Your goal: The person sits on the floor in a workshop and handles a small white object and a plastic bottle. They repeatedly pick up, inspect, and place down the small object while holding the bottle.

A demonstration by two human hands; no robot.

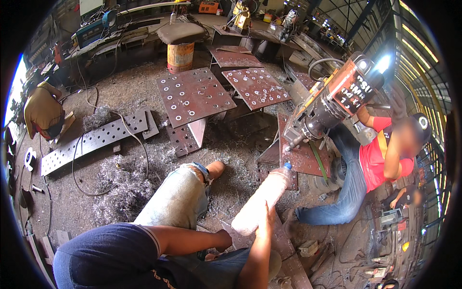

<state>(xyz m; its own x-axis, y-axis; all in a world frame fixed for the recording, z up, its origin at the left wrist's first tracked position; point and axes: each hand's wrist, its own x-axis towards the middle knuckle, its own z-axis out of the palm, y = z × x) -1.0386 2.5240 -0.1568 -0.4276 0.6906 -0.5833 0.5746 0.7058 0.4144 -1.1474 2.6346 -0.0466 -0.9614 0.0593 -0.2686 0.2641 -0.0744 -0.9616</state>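
Observation:
A large plastic bottle [260, 198] with a blue cap [288, 165] and pale, overexposed contents lies tilted in my right hand [265, 221], whose fingers wrap its lower side. Its cap points up and right, just below the tip of a drilling machine [327, 103]. Under that tip lies a reddish-brown steel plate [308, 161]. My left hand [223, 240] is low and dark, close to my legs and a plate edge; its fingers do not show clearly.
A person in a red shirt [373, 166] sits at the right beside the drilling machine. Drilled plates [195, 96] stand ahead. Curly metal shavings [122, 188], a long perforated steel bar [96, 142] and cables lie at left. Another person [43, 111] crouches far left. A padded drum stool [180, 55] stands behind.

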